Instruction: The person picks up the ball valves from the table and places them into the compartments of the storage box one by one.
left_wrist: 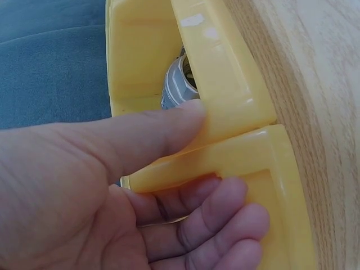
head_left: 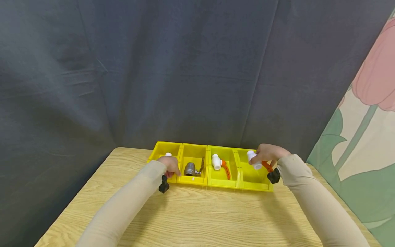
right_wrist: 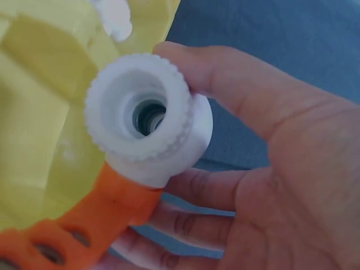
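My right hand (head_left: 268, 152) pinches a white plastic ball valve (right_wrist: 149, 107) with an orange handle (right_wrist: 121, 197), above the rightmost yellow bin. Its thumb presses one side of the white body, the fingers the other. In the left wrist view my left hand (left_wrist: 169, 185) is at the leftmost bin (left_wrist: 281, 152), fingers loosely bent and palm bare. The thumb overlaps the divider beside a grey metal ball valve (left_wrist: 179, 83). A small white part (head_left: 168, 154) shows behind this hand in the head view; the rest of it is hidden.
Another white ball valve (head_left: 216, 162) with an orange handle lies in the third yellow bin (head_left: 235, 161). The joined bins stand along the back of the wooden table (head_left: 197, 212). A dark curtain (head_left: 191, 75) hangs behind, and a flower-patterned panel (head_left: 367, 137) is at right.
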{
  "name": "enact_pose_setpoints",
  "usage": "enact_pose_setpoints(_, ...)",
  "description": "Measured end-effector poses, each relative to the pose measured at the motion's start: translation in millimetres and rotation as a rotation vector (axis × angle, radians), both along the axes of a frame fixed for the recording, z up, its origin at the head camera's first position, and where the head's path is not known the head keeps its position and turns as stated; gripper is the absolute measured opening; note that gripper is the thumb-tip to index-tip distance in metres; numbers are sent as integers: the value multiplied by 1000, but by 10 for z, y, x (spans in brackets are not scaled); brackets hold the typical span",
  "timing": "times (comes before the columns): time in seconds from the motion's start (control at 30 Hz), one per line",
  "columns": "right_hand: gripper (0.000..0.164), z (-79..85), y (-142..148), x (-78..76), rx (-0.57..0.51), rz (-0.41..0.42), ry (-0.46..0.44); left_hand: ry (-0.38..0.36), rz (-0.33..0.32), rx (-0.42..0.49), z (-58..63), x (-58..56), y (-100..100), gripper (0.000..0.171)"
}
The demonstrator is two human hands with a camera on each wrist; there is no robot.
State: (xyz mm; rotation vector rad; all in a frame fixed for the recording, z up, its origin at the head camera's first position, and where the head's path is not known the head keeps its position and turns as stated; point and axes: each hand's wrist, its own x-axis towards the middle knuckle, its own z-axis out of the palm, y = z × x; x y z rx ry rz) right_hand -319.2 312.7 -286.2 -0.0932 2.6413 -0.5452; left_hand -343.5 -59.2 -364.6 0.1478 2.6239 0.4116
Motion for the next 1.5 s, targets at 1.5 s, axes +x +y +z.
enact_pose_setpoints(1.5,58,-160,21,-443,-59,-384,-40,31,-24,-1,-2,40,-32,28)
